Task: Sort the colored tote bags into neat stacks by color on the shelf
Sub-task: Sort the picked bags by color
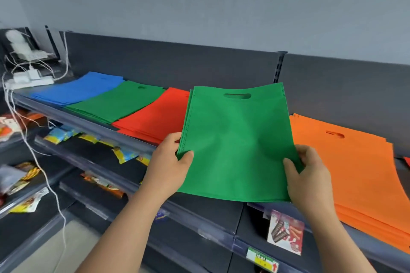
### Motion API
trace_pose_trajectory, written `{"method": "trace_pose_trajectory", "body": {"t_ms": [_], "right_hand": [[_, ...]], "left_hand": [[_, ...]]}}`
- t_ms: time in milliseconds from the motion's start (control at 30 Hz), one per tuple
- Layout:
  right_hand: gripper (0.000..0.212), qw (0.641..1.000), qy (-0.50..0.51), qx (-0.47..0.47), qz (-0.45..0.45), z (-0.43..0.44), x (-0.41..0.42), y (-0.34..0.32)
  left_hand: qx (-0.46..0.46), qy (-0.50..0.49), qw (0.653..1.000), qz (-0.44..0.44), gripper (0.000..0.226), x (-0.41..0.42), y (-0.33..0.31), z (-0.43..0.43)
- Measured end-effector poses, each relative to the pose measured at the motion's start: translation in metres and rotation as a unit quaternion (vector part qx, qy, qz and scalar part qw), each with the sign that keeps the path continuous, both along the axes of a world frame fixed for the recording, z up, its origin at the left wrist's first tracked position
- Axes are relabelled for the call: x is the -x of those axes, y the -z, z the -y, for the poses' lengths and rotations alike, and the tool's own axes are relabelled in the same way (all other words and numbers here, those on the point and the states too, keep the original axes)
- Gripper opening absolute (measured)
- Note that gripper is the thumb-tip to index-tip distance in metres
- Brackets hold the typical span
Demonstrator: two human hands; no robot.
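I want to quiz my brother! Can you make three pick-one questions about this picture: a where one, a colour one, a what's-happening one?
1. Which stack lies leftmost on the shelf? A orange, B blue, C red.
2. What colour are the lifted bags? A green, B yellow, C blue.
3. The lifted bags are: A on the floor, B held by one grip, C held by both grips.
Answers: B, the blue stack sits at the left end; A, they are green; C, left grip and right grip each pinch one side edge.
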State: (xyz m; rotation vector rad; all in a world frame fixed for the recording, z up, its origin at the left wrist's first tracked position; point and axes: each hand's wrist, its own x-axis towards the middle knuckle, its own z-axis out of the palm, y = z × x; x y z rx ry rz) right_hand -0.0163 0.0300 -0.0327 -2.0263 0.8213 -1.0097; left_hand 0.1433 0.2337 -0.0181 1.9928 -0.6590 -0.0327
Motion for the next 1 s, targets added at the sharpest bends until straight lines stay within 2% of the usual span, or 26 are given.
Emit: {"method": "trace_pose_trajectory", "body": {"t_ms": [167, 400, 700, 1000], "right_hand": [[0.025, 1.0, -0.021, -0.008, -0.016, -0.033, -0.057, 0.0], [0.023, 0.998, -0.05, 0.001, -0.029, -0.052, -0.141, -0.002], [0.024, 0.995, -0.087, 0.028, -0.042, -0.059, -0.261, -0.002], [0.026, 0.992, -0.085, 0.032, -0.093, -0.098, -0.359, 0.004]], "left_hand": [[-0.012, -0.005, 0.999, -0.033, 0.052, -0.046, 0.005, -0.041], [-0.004, -0.038, 0.998, -0.043, 0.059, -0.118, 0.012, -0.067], [-0.026, -0.083, 0.996, -0.028, 0.062, -0.226, 0.013, -0.078], [-0.066, -0.09, 0.994, -0.017, 0.06, -0.333, 0.015, -0.109]]}}
